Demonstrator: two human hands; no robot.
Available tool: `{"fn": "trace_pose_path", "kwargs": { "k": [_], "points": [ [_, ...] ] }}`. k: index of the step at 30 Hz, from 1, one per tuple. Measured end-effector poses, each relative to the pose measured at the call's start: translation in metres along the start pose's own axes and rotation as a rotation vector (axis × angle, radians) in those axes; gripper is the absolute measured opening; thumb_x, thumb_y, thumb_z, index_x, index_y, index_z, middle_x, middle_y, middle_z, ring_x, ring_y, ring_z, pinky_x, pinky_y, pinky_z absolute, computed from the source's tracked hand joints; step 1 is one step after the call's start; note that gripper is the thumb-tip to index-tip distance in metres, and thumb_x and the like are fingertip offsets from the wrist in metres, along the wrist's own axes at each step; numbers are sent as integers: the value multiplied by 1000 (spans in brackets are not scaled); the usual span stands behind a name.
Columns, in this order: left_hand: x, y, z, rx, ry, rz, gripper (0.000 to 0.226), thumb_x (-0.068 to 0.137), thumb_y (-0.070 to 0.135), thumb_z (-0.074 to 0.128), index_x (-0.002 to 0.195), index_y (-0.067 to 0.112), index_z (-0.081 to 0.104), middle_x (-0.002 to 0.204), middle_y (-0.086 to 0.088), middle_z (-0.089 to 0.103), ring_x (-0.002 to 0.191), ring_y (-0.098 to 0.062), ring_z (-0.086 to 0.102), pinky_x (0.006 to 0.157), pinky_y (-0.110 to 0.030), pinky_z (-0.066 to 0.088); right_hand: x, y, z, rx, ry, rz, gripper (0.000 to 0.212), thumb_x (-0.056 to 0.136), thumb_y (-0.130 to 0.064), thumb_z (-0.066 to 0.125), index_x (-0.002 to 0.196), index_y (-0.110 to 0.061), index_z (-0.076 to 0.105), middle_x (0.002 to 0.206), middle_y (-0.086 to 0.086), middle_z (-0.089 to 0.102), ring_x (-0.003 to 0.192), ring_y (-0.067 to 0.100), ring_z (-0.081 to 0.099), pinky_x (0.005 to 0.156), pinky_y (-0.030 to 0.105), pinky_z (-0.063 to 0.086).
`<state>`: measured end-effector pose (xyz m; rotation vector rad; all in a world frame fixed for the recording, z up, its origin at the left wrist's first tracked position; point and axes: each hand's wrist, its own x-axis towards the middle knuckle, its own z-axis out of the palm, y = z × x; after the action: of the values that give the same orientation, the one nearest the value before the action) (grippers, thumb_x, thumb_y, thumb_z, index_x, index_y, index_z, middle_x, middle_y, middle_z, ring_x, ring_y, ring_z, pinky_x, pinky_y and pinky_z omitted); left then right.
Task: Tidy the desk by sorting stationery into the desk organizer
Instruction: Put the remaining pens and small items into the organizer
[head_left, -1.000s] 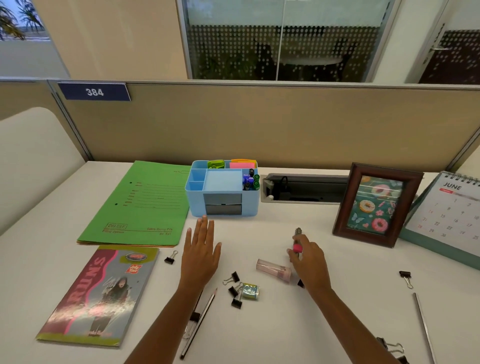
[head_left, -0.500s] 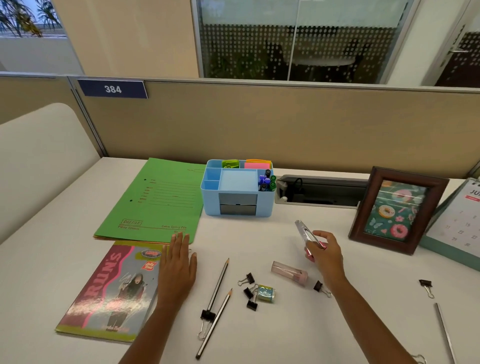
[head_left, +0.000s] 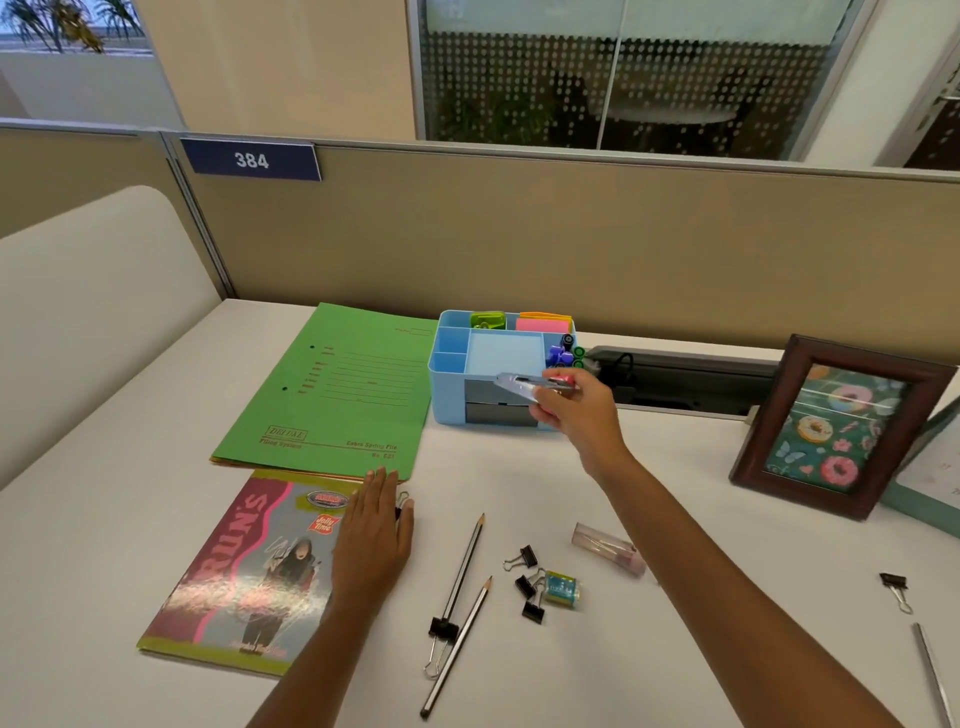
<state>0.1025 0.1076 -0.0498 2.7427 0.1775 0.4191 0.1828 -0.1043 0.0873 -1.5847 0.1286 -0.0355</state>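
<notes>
A light blue desk organizer (head_left: 451, 384) stands at the back of the desk, with markers, sticky notes and a green item in its compartments. My right hand (head_left: 576, 415) pinches a small silver and pink stapler (head_left: 524, 384), holding it just in front of and above the organizer's front wall. My left hand (head_left: 375, 540) lies flat on the desk at the magazine's right edge, partly covering a binder clip. Two pencils (head_left: 462, 577), several black binder clips (head_left: 527, 587), a small teal item (head_left: 562, 588) and a clear pink tube (head_left: 608, 550) lie loose on the desk.
A green folder (head_left: 337, 395) lies left of the organizer, a magazine (head_left: 249, 566) in front of it. A brown picture frame (head_left: 836, 431) and a calendar edge (head_left: 930, 467) stand at the right. Another binder clip (head_left: 894, 587) and a metal ruler (head_left: 935, 675) lie at the far right.
My right hand lifted the stapler off the desk and carried it up and left to the organizer. My left hand slid back and left to the magazine's edge.
</notes>
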Motion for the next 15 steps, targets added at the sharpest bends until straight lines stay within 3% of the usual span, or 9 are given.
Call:
{"fn": "trace_pose_path", "kwargs": {
  "k": [4, 7, 9, 12, 15],
  "points": [
    [1, 0, 0, -33, -10, 0, 54, 86, 29, 32, 114, -8, 60, 116, -26, 62, 109, -40, 59, 91, -52, 43, 26, -16, 27, 44, 16, -9, 20, 80, 3, 63, 95, -8, 55, 103, 12, 55, 91, 23, 58, 58, 15, 55],
    [1, 0, 0, -37, -2, -4, 53, 86, 29, 33, 113, -7, 61, 115, -24, 63, 108, -39, 60, 91, -51, 44, 50, -24, 45, 54, 37, 4, 20, 79, 3, 64, 91, -11, 55, 93, 6, 55, 90, 24, 58, 70, 25, 57],
    [2, 1, -1, -35, 3, 3, 51, 85, 29, 34, 111, -6, 62, 113, -23, 64, 105, -38, 62, 88, -52, 46, 68, -25, 57, 47, 35, 56, 22, 78, 3, 65, 93, -11, 56, 98, 10, 56, 94, 27, 59, 80, 34, 56],
    [2, 2, -3, -23, 13, 19, 48, 84, 27, 36, 107, -5, 64, 108, -22, 66, 100, -36, 65, 81, -51, 50, 85, -22, 72, -5, 19, 126, 27, 78, 2, 65, 103, -3, 58, 101, 15, 57, 93, 26, 60, 78, 32, 55],
    [1, 3, -4, -26, 24, 38, 47, 86, 28, 35, 105, -4, 65, 107, -20, 67, 99, -34, 66, 79, -51, 51, 93, -21, 83, -46, 1, 160, 10, 78, 3, 65, 82, -3, 59, 89, 14, 58, 83, 23, 60, 78, 32, 55]
  ]
}}
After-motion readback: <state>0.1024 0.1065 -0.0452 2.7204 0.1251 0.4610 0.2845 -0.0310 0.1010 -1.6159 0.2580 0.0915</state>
